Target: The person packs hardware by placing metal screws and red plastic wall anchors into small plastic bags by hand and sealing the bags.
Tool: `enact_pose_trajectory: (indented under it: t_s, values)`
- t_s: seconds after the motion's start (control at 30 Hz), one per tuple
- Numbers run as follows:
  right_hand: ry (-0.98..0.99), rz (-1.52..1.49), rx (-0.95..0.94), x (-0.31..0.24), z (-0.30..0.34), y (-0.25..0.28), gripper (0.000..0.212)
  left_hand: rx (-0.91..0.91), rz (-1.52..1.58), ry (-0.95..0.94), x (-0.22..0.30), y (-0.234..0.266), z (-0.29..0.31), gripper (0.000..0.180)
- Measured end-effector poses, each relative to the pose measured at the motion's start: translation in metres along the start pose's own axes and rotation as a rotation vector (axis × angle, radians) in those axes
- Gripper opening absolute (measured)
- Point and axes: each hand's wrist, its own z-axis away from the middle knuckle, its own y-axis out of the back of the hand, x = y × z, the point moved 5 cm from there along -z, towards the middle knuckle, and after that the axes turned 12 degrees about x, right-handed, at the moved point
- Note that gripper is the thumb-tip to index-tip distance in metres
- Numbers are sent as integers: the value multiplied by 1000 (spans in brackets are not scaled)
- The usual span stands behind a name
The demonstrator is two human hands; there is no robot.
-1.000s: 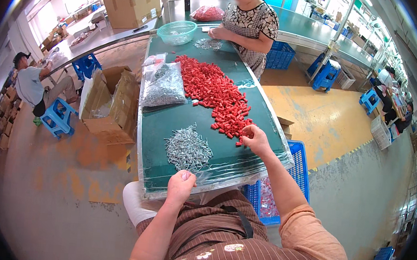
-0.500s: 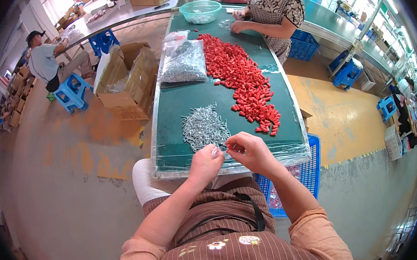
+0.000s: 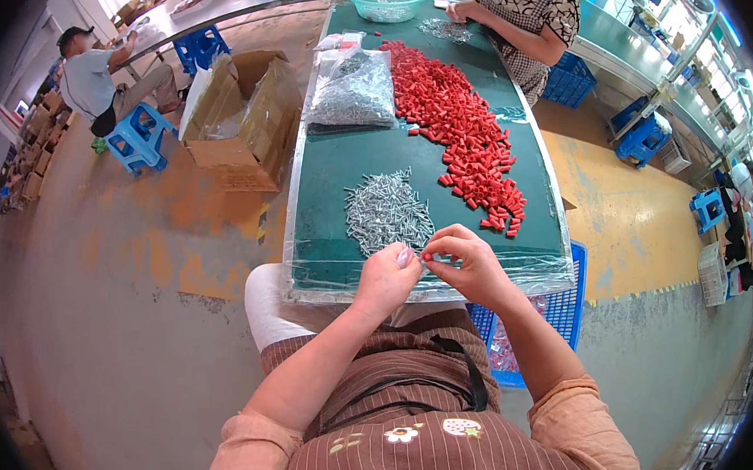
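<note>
My left hand [image 3: 387,281] is closed at the near edge of the table, and what lies inside its fingers is hidden. Right beside it, my right hand [image 3: 472,266] pinches a small red plastic sleeve [image 3: 428,257] between thumb and forefinger. The fingertips of both hands almost meet. Just beyond them lies a heap of small silver screws [image 3: 389,208]. Farther off, a long spread of red plastic sleeves [image 3: 454,123] runs up the right half of the green tabletop [image 3: 322,205].
A clear bag of metal parts [image 3: 353,94] lies at the table's left. Behind it stands a turquoise basket [image 3: 385,5]. A co-worker [image 3: 522,27] works at the far right. An open carton [image 3: 242,130] flanks the table; a blue crate [image 3: 570,314] sits below its right corner.
The whole scene has shifted up and slightly right with my head. My hands stay close together at the table edge, and the right fingers still pinch a red sleeve.
</note>
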Motion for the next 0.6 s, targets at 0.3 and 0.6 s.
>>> enact_pose_trajectory:
  t_s: [0.3,0.6]
  values:
    - [-54,-37,27,11,5,-8,14,-42,15,37,-8,-2,0,21]
    - [-5,38,52,3,7,-6,24,-22,42,49,-6,2,2,22]
